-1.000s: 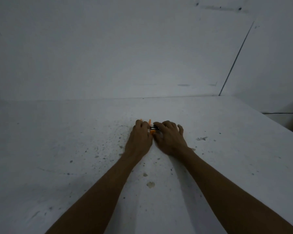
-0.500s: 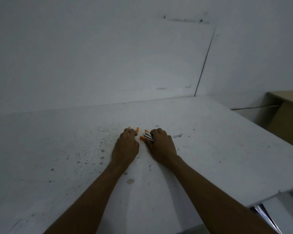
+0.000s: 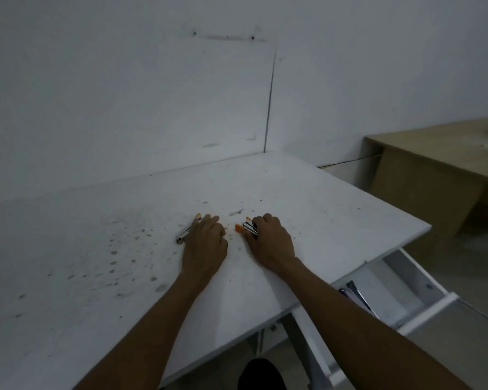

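Small metal tools with orange tips lie on a white, speckled table (image 3: 124, 235). My right hand (image 3: 268, 240) curls over a bundle of orange-tipped tools (image 3: 247, 228), whose orange ends stick out to the left of my fingers. My left hand (image 3: 204, 243) rests palm down on the table, its fingers over another orange-tipped tool (image 3: 188, 230) whose metal end shows left of the hand. The two hands lie a short gap apart.
An open white drawer (image 3: 423, 299) juts out under the table's right edge, with shiny metal pieces (image 3: 355, 294) inside. A wooden desk (image 3: 434, 164) stands at the right. White walls close off the back. A dark shape (image 3: 262, 374) sits below the table edge.
My hands have moved apart, the right one drawing its bundle rightward and the left one sliding a tool leftward. The view has swung right and down, showing the drawer and the wooden desk.
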